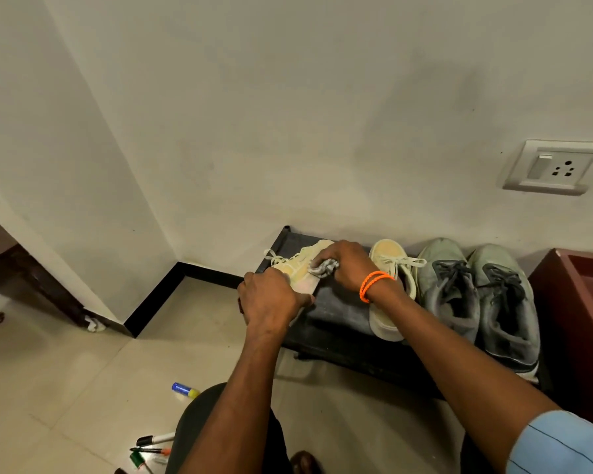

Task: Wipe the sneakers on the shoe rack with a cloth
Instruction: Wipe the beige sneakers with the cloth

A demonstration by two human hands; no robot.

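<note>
Head view: both forearms reach forward over the black shoe rack (336, 313). The left hand (271, 299), knuckles up, curls its fingers around the heel end of a pale yellow sneaker (300, 265) tipped on its side at the rack's left end. The right hand (348, 265), an orange bracelet (374, 283) on its wrist, pinches a bunched grey cloth (324, 267) against that sneaker's upper.

Bare forearms, a doubled orange cord bracelet (374, 284) on the right wrist, a light-blue pinstriped sleeve (562, 443), dark trousers (199, 425).
</note>
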